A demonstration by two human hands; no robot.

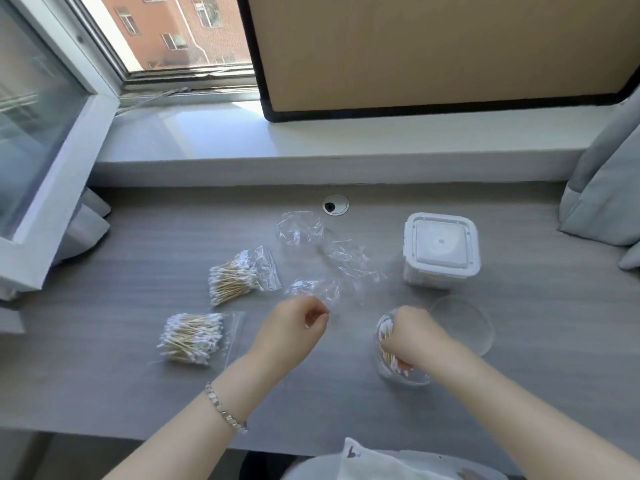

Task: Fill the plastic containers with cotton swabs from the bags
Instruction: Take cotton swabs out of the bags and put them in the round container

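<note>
A round clear plastic container [384,368] stands on the grey desk at the near right, with cotton swabs [386,332] inside. My right hand [414,332] reaches into it, fingers closed on a bunch of swabs. Its clear round lid [465,323] lies just to the right. My left hand [294,327] hovers over the desk with fingers curled, touching the edge of an empty clear bag [313,289]. Two full bags of swabs [235,277] [192,337] lie to the left. A square white lidded container [441,249] stands behind.
Two more empty crumpled bags [299,228] [349,258] lie in the desk's middle. A cable grommet [335,204] sits near the back edge. A white windowsill runs behind, an open window frame [52,188] juts in at left, and grey curtain fabric [602,199] hangs at right.
</note>
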